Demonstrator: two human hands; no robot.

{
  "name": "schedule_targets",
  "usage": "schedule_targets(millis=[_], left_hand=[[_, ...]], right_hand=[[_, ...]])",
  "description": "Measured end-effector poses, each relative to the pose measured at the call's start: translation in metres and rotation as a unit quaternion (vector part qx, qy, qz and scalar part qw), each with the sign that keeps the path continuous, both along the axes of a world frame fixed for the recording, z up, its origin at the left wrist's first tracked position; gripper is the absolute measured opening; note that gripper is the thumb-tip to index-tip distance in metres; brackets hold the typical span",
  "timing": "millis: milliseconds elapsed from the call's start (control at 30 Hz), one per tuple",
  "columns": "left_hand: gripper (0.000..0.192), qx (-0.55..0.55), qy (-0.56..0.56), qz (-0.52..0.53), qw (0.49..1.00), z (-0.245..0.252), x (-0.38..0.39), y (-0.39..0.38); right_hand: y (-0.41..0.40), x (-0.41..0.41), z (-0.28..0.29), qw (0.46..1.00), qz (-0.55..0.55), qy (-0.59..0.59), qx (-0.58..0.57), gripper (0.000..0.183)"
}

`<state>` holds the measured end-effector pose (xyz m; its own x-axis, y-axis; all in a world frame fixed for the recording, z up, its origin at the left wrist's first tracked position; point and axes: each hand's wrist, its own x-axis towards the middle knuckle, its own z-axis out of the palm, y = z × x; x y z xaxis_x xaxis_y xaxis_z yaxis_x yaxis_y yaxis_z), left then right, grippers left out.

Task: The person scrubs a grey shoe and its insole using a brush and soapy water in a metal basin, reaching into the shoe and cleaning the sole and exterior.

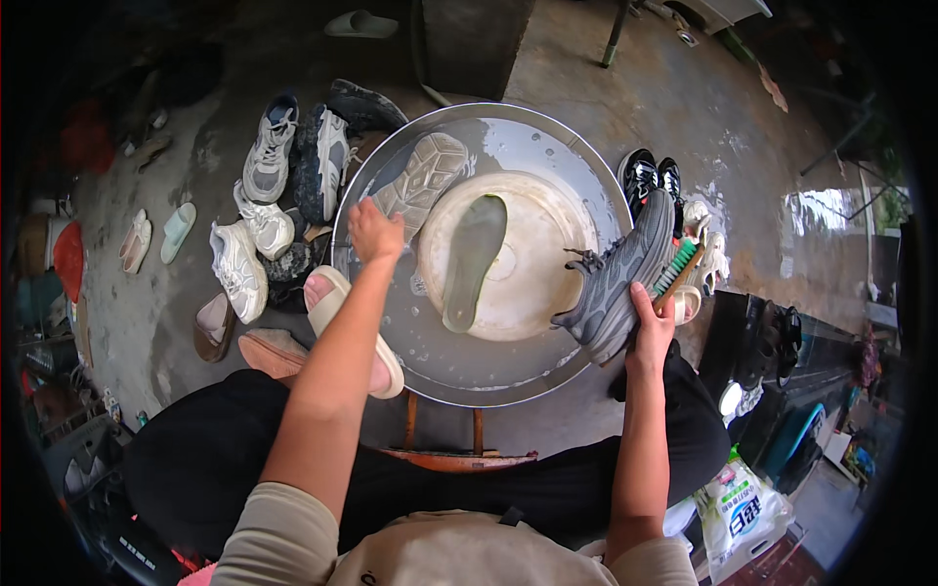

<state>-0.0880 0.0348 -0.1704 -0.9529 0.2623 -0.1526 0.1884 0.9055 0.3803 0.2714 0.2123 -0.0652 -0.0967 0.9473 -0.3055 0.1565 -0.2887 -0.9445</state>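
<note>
A wide metal basin (476, 366) of water stands before me, with a round whitish plastic lid or basin (542, 293) in it. A greenish insole (475, 264) lies on that round piece. My left hand (375, 233) is at the basin's left side, touching or just over a shoe (425, 176) that lies sole up in the water; its fingertips are partly hidden. At the basin's right rim, my right hand (652, 322) holds a grey sneaker (623, 278) and a wooden scrub brush with green and white bristles (678, 271) together.
Left of the basin are several sneakers (240, 271), a brown slipper (214, 328) and a pale green slipper (178, 233). Black shoes (639, 174) stand beyond the right rim. A detergent bag (741, 513) is at lower right. Part of an orange-red stool or chair (462, 460) shows between my legs.
</note>
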Motion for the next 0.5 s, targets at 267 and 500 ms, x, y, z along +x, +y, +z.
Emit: schedule_targets(millis=[267, 500], left_hand=[[0.085, -0.034, -0.108, -0.140, 0.984, -0.055, -0.060, -0.009], [0.074, -0.064, -0.167, -0.183, 0.967, -0.038, -0.073, -0.017]], right_hand=[[-0.004, -0.011, 0.001, 0.951, 0.002, 0.212, -0.227, 0.044], [-0.010, -0.023, 0.010, 0.820, 0.013, 0.418, -0.390, 0.052]])
